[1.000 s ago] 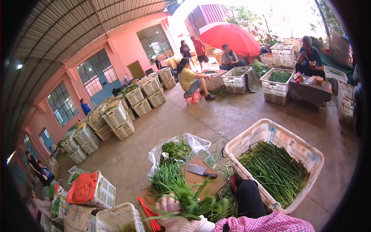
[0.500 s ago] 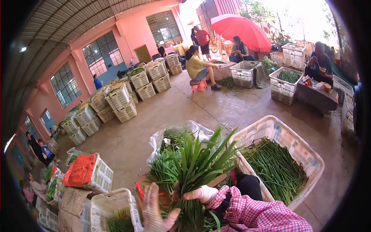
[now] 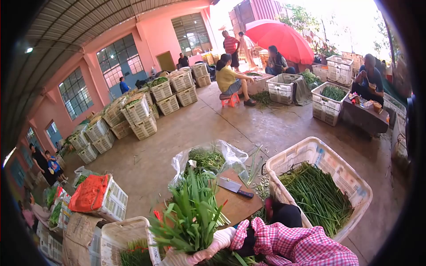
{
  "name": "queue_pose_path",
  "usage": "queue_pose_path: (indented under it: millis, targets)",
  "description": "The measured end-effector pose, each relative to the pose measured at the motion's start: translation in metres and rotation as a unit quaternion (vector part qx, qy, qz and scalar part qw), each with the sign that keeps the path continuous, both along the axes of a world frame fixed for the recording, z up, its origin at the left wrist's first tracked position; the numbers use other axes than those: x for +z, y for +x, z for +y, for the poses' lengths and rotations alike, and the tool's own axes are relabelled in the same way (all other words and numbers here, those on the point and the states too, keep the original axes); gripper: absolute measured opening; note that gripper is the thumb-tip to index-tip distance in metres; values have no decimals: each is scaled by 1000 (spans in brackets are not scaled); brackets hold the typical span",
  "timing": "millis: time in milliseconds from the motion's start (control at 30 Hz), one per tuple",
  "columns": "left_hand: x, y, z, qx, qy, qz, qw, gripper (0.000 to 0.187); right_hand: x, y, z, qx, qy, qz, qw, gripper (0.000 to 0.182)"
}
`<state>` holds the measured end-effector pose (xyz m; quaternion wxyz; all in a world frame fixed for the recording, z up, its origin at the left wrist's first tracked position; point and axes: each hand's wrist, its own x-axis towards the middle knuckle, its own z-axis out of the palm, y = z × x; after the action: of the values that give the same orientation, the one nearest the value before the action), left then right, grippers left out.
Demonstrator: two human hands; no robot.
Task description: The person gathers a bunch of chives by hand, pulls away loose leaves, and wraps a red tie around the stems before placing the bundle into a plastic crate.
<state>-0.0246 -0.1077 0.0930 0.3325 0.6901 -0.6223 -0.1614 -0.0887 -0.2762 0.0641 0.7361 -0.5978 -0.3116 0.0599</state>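
Observation:
A bunch of leafy greens (image 3: 188, 219), with long flat leaves, is upright above my lap. My left hand (image 3: 177, 258), in a pale glove, wraps the bunch low down; leaves cover part of its fingers. My right hand (image 3: 221, 239), also gloved and below a pink checked sleeve, closes against the bunch's lower right side, its fingertips hidden. Beyond them a knife (image 3: 235, 187) with a dark handle lies on a wooden board (image 3: 244, 207). Red ties (image 3: 157, 215) show at the board's left. More cut greens (image 3: 206, 160) fill a clear plastic bag (image 3: 234, 153).
To the right stands a white crate (image 3: 361, 188) of long green stalks; another crate (image 3: 128, 224) is at lower left. A red cloth (image 3: 88, 193) covers a crate farther left. Stacked crates (image 3: 144, 122) line the left side. People sit near a red umbrella (image 3: 282, 40).
The bunch has moved left and lower, toward me, uncovering the knife and board. My left hand, spread beside it before, now grips the bunch. The camera view has shifted slightly.

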Motion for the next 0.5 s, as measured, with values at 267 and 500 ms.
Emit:
queue_pose_path:
  millis: [267, 500]
  targets:
    - [-21, -12, -25, -17, 128, 292, 948, 77, -39, 27, 9, 62, -131, 118, 982, 70]
    - [20, 2, 38, 221, -93, 427, 872, 40, -62, 17, 2, 101, -94, 155, 978, 92]
